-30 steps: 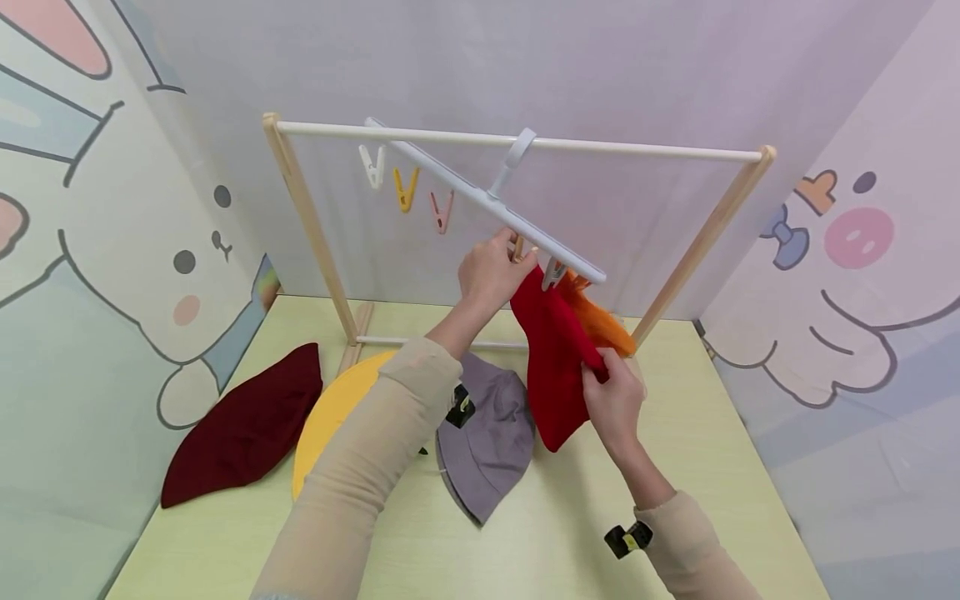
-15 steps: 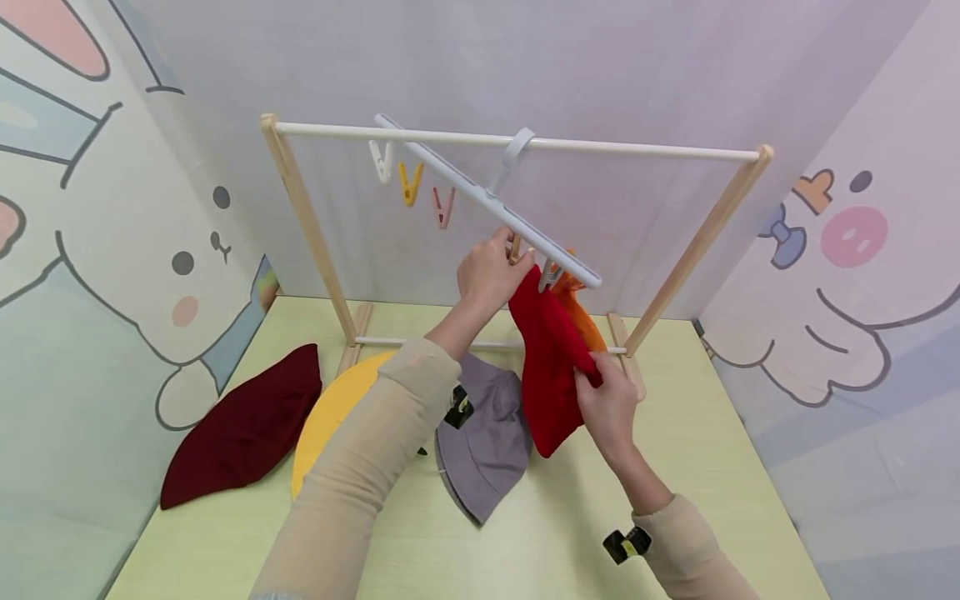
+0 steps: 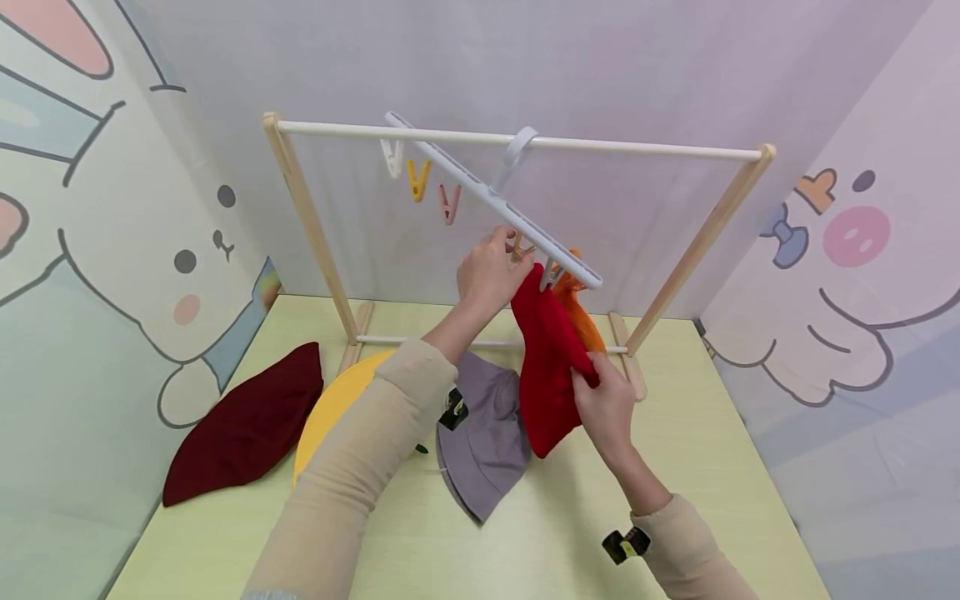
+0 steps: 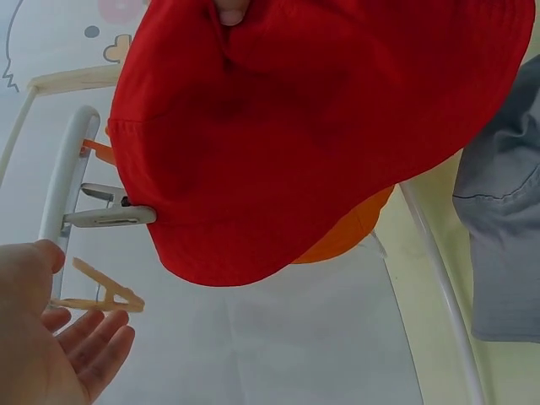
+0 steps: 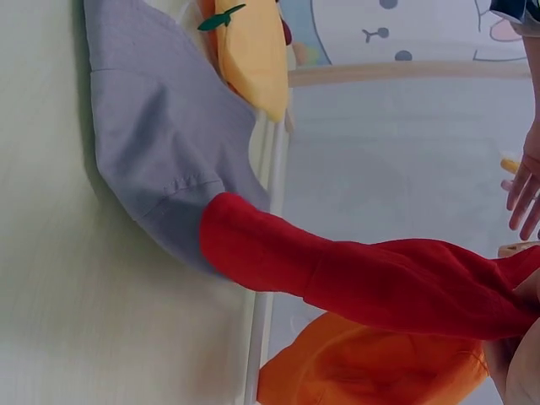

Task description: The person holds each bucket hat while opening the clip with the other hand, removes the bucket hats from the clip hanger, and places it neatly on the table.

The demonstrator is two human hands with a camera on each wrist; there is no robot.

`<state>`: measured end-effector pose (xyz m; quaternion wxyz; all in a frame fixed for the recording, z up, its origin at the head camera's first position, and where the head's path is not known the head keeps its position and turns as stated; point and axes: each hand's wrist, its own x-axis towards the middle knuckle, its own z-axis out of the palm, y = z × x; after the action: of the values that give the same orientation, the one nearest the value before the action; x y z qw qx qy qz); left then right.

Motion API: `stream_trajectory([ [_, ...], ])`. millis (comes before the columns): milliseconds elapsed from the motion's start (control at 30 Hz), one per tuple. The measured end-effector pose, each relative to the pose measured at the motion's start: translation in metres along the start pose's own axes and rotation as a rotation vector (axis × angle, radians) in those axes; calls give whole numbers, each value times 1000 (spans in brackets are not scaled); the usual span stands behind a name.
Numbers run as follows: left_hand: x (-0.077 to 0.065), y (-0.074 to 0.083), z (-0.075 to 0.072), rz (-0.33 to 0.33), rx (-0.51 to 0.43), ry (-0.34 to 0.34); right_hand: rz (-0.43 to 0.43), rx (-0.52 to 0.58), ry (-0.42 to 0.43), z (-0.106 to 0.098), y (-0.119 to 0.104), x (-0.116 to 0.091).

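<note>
A red bucket hat (image 3: 551, 358) hangs by its brim from a grey clothespin (image 4: 114, 217) on the pale blue hanger (image 3: 491, 196). My right hand (image 3: 606, 404) pinches the hat's fabric lower down on the right; only its fingertip shows at the top of the left wrist view. My left hand (image 4: 51, 325) is at the hanger bar beside a tan clothespin (image 4: 105, 291), thumb at the bar and fingers loosely extended against the pin. That pin's handles stand apart, with no cloth in its tip. Behind the red hat hangs an orange hat (image 3: 585, 321).
White, yellow (image 3: 418, 179) and pink clothespins hang on the hanger's far left. The hanger hooks over the white rail (image 3: 637, 146) of a wooden-legged rack. On the table (image 3: 675, 450) lie a maroon hat (image 3: 243, 429), a yellow hat (image 3: 333, 408) and a grey bucket hat (image 3: 487, 442).
The hanger has turned slightly, its left end shifting right with the pins. My right hand and the red hat have moved a little left. More of the tan clothespin shows at my left fingers.
</note>
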<state>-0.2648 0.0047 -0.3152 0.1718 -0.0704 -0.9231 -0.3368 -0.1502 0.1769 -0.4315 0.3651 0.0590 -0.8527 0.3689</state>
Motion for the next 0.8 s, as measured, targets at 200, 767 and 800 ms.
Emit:
stream_trajectory([
  [200, -6, -1, 2, 44, -16, 29, -11, -4, 2, 0, -1, 0],
  [767, -19, 7, 18, 106, 35, -60, -25, 12, -14, 0, -8, -1],
  [800, -20, 8, 19, 104, 41, -66, -26, 16, -17, 0, -9, -1],
])
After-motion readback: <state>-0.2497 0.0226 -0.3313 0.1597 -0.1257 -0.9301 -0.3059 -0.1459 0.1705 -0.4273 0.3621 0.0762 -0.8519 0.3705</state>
